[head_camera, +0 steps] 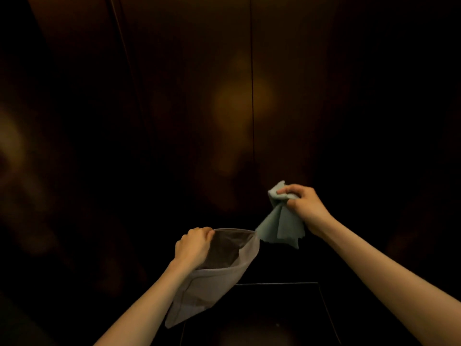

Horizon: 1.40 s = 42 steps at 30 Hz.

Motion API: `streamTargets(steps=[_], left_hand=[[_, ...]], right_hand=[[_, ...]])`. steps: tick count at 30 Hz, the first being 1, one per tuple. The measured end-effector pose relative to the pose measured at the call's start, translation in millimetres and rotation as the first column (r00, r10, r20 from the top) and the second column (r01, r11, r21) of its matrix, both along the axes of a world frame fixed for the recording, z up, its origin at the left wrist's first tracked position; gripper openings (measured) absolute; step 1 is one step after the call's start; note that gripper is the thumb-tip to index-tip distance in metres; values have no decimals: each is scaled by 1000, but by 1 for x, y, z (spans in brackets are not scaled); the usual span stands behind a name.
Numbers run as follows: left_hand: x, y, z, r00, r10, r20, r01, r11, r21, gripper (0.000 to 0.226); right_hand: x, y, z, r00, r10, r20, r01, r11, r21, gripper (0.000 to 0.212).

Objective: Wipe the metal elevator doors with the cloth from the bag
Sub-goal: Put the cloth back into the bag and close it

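Dark, bronze-toned metal elevator doors [199, 108] fill the view ahead, with a thin vertical seam [252, 96] between the panels. My left hand [193, 245] grips the rim of a grey fabric bag [214, 283], holding its mouth open. My right hand [305, 206] is raised to the right of the bag and pinches a grey-green cloth [282, 226], which hangs free just outside the bag's rim. Both hands are well short of the doors.
A dark box-like object with thin pale edges [274, 310] sits low in front of me, under the bag. Another vertical seam [124, 58] runs down the left door area. The surroundings are very dim.
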<state>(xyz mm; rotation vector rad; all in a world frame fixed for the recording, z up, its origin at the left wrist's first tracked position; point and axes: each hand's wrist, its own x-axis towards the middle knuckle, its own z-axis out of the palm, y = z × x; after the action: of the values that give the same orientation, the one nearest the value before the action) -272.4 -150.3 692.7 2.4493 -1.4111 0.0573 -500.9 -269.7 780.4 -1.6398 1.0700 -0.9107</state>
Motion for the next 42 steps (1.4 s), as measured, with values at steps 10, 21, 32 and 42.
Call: streamTargets(steps=[10,21,32,42], left_hand=[[-9,-16,18,828,-120,-547,36,986,-162,36],[-33,-9,48,474,-330,-816,-35,919,-392,30],[-36,5,61,592,-349,-727,7,904,-428,25],[-17,23,42,713,-251,-655,107,962,-252,30]], right_hand=[[38,22,-6,912,-76,403,31,993,116,38],[36,32,-47,957,235,-172,-244,969,-35,23],[15,30,-35,911,39,-411,-244,854,-460,24],[30,-4,-70,769,46,-638,-243,944,-225,40]])
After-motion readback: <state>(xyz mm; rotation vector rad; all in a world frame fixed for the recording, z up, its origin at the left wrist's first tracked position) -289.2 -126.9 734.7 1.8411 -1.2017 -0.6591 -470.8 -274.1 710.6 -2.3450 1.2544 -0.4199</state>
